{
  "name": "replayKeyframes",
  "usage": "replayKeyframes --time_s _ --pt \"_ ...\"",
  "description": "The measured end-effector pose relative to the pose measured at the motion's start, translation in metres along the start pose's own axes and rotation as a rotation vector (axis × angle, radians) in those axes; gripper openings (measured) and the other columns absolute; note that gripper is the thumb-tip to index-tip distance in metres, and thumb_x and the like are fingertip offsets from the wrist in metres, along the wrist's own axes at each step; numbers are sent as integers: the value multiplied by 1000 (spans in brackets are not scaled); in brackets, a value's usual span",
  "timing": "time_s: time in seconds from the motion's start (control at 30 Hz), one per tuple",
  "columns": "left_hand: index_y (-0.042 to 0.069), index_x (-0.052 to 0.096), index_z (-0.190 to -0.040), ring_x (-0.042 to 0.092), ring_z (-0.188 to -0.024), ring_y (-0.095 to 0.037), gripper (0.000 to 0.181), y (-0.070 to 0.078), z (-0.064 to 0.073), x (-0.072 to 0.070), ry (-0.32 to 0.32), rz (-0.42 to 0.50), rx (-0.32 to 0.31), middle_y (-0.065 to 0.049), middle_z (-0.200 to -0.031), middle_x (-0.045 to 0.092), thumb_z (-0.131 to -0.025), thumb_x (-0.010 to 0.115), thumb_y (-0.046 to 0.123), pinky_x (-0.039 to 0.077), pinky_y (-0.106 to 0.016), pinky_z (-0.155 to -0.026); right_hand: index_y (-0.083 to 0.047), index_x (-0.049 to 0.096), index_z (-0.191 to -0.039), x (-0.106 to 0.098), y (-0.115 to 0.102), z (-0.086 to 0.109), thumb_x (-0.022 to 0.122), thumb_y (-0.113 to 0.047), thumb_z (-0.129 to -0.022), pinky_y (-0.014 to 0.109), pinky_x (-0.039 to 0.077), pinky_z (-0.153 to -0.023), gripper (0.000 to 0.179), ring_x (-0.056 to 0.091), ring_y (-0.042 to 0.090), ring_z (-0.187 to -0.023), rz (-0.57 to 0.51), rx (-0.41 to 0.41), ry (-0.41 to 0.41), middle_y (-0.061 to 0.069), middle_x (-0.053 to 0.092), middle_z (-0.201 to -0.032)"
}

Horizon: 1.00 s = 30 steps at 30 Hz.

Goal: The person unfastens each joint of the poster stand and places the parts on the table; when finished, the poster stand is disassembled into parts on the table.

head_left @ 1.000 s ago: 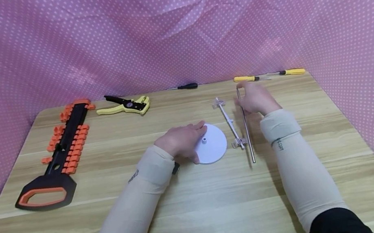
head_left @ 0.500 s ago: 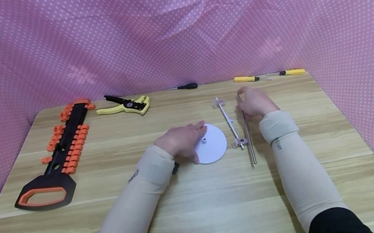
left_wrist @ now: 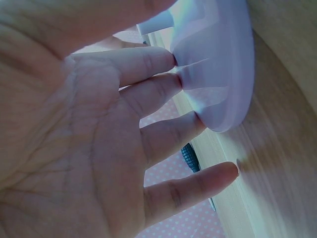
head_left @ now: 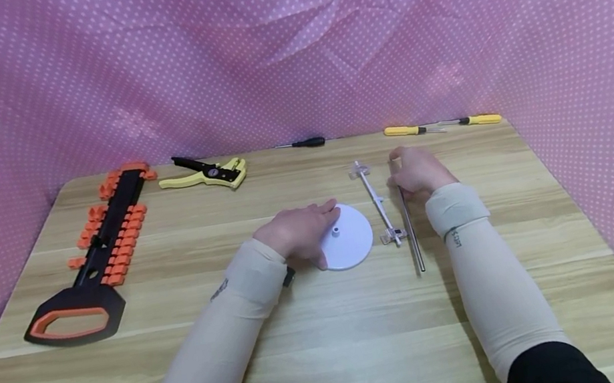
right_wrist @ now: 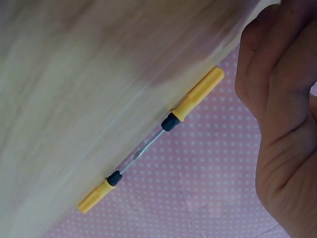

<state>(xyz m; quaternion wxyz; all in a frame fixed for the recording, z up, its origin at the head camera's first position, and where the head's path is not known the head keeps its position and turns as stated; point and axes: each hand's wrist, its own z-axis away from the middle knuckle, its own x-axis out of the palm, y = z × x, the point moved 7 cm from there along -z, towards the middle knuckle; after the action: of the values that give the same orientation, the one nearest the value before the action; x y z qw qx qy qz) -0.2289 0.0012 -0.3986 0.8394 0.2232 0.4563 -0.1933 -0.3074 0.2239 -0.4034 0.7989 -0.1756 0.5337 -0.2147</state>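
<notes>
My left hand [head_left: 297,232] holds a round white disc [head_left: 351,238] with a small raised peg, thumb and fingertips at its rim. In the left wrist view, the fingers reach out rather straight, some fingertips at the disc's edge and the little finger spread away. My right hand [head_left: 418,171] grips the upper part of a thin metal rod [head_left: 412,235]; its lower end points toward me. Curled fingers [right_wrist: 292,64] show in the right wrist view, the rod hidden. Between disc and rod lies a white bar with clear plastic clips [head_left: 376,197].
Yellow-handled screwdrivers [head_left: 403,130] and a black-handled screwdriver [head_left: 309,142] lie along the back edge. Yellow-and-black wire strippers [head_left: 206,174] sit back left. A black tool with a looped handle and orange clips [head_left: 104,252] lies at left. A pink dotted cloth [head_left: 284,53] surrounds the table.
My right hand has come slightly nearer to me with the metal rod, whose lower end has shifted toward me and a little right. My left hand and the disc have stayed put.
</notes>
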Motion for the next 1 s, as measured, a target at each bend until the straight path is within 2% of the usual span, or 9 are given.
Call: replayKeyframes --time_s 0.17,0.57,1.0 --pt "17 23 -171 22 -164 -29 111 0 1 0 -1 -2 -1 1 -180 10 -84 91 29 28 -54 -131 -5 38 -162 2 2 -1 69 -14 -102 27 58 -60 69 66 16 -66 5 10 -5 24 68 -111" --pt "18 22 -171 22 -164 -29 111 0 1 0 1 -10 -1 1 -180 10 -84 91 30 28 -54 -131 -3 39 -161 4 4 -6 69 -13 -101 25 54 -55 68 66 15 -61 41 6 -15 19 72 -97" --pt "17 23 -171 22 -164 -29 111 0 0 0 7 -4 5 1 -180 10 -84 91 29 29 -54 -131 -1 38 -161 6 4 -4 67 -10 -101 26 55 -57 67 64 14 -62 14 -17 -39 21 68 -100"
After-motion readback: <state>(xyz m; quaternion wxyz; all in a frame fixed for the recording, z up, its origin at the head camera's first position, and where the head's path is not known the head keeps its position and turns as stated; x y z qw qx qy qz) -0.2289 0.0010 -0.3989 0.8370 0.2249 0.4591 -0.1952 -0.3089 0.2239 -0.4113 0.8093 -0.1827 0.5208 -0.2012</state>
